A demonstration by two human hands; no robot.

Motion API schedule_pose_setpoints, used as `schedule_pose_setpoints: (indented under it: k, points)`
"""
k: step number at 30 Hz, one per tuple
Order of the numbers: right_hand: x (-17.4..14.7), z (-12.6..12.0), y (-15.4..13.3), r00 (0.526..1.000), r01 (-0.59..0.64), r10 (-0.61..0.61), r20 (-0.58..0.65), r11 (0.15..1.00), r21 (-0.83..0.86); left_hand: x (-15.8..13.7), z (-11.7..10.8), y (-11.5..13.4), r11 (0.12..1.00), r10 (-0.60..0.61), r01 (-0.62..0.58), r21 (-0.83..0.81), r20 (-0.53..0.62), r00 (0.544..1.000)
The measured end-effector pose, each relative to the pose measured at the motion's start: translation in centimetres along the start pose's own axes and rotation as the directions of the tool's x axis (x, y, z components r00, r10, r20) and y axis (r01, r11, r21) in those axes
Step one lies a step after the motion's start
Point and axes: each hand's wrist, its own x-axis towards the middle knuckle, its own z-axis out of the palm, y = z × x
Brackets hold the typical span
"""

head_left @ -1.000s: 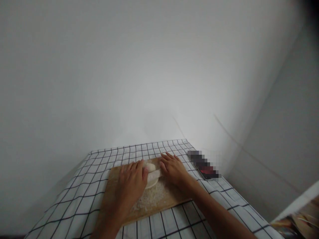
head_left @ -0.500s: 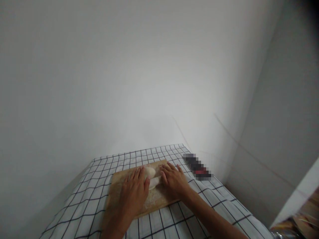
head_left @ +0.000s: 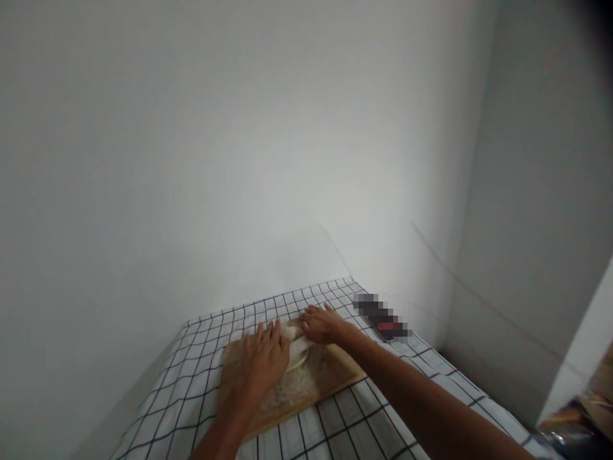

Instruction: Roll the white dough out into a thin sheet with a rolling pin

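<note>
A pale, bar-shaped piece that looks like a rolling pin lies slantwise across white dough on a floury wooden board. My left hand rests on its left end, fingers stretched out and a little apart. On the far right end lies my right hand, palm down, its fingers extended over the bar. Both ends of the bar are hidden under my hands. Part of the dough shows between my hands, beyond the bar.
A white cloth with dark grid lines covers the table. Near its right edge lies a dark, pixelated object with a red patch. Pale walls rise behind and to the right. Something shiny and brownish sits at the lower right.
My right hand has moved forward and slightly left, toward the board's far edge. My left hand stays near its place. The board looks turned, and the view has shifted slightly.
</note>
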Motion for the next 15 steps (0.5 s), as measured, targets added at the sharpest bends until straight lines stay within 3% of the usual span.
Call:
schedule_pose_setpoints:
  k: [4, 9, 15]
  points:
    - [1.2, 0.4, 1.1, 0.997, 0.062, -0.063, 0.051, 0.998, 0.033, 0.8, -0.2, -0.3, 1.0, 0.017, -0.017, 0.003, 0.039, 0.999]
    - [0.6, 0.9, 1.6, 0.987, 0.157, -0.159, 0.032, 0.985, 0.073, -0.4, 0.4, 0.3, 0.999, 0.042, -0.039, 0.033, -0.093, 0.995]
    - [-2.8, 1.7, 0.2, 0.991, -0.015, 0.023, -0.134, 0.998, 0.066, -1.7, 1.1, 0.8, 0.994, 0.104, -0.106, 0.003, -0.218, 0.97]
